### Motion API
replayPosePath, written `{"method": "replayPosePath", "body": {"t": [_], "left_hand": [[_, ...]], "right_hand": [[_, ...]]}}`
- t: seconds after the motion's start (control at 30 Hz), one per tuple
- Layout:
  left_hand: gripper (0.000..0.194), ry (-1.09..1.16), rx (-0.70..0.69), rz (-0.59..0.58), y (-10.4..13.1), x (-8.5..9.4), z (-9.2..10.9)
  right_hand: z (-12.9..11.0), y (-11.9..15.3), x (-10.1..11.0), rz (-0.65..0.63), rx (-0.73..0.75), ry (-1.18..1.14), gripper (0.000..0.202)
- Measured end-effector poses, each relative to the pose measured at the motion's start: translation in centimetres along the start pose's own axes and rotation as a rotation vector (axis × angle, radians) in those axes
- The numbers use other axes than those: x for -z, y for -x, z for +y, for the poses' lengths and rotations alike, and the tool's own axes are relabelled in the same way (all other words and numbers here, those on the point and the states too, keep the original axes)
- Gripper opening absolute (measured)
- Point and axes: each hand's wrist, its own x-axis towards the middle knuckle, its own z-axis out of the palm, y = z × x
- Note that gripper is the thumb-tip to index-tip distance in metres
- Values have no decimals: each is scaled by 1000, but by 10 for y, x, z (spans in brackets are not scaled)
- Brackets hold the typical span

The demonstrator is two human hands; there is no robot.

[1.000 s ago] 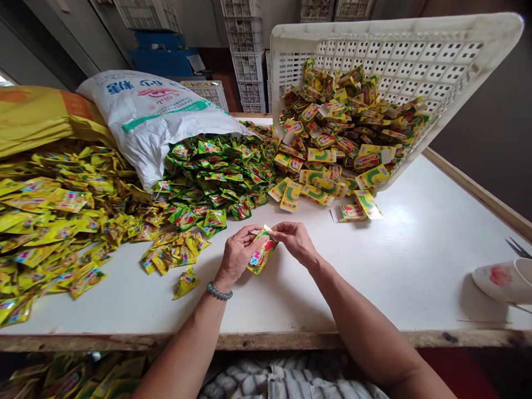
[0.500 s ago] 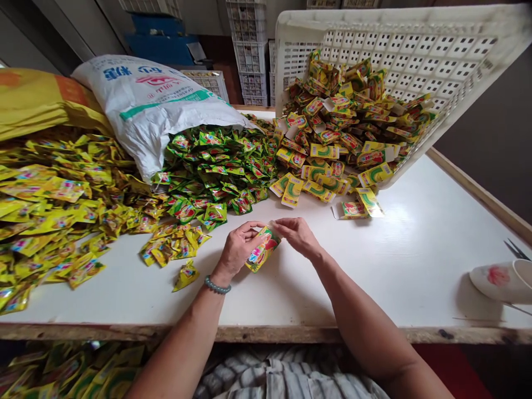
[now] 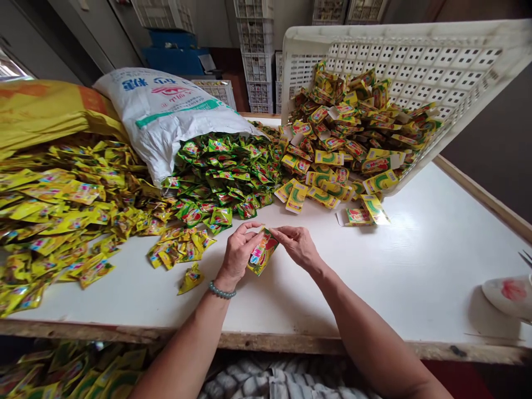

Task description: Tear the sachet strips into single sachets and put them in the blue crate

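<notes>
A small printed candy box (image 3: 262, 254), yellow, green and red, is held tilted above the white table. My left hand (image 3: 239, 252), with a beaded bracelet (image 3: 222, 290) at its wrist, grips the box from the left, thumb across its face. At the upper right end of the box, the thumb and fingers of my right hand (image 3: 297, 244) pinch its edge. What the box contains is hidden. One yellow packet (image 3: 191, 279) lies left of my left hand, near a small cluster of yellow packets (image 3: 180, 247).
Yellow packets (image 3: 54, 221) are heaped at left. Green packets (image 3: 224, 172) spill from a white sack (image 3: 166, 111). A tipped white crate (image 3: 415, 61) pours out small boxes (image 3: 328, 158). A flowered cup (image 3: 509, 296) stands at right, by the table's wooden front edge (image 3: 291, 342).
The flap at the upper end of the box, upright before, is now pressed down under my right fingers. The whole view has shifted slightly, with things appearing lower and further right.
</notes>
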Motion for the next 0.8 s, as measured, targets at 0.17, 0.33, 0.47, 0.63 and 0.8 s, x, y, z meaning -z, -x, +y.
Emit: {"method": "replayPosePath", "body": {"t": [0.17,0.33,0.47,0.63,0.8], "left_hand": [[46,-72,-48,13,0,-1,-5],[43,-124,-100,-19,2,1,-7],[42,-145,-106,-12,3,1,-5],[41,-233,-141,8,5,-1,-2],[36,-358,-217,32,5,0,-1]], "right_hand": [[4,-2,-4,2,-53,-296,42],[3,-1,-1,80,-109,-277,37],[3,-2,3,92,-131,-226,33],[3,-2,2,102,-110,-168,35],[0,1,5,6,-60,-102,36]]}}
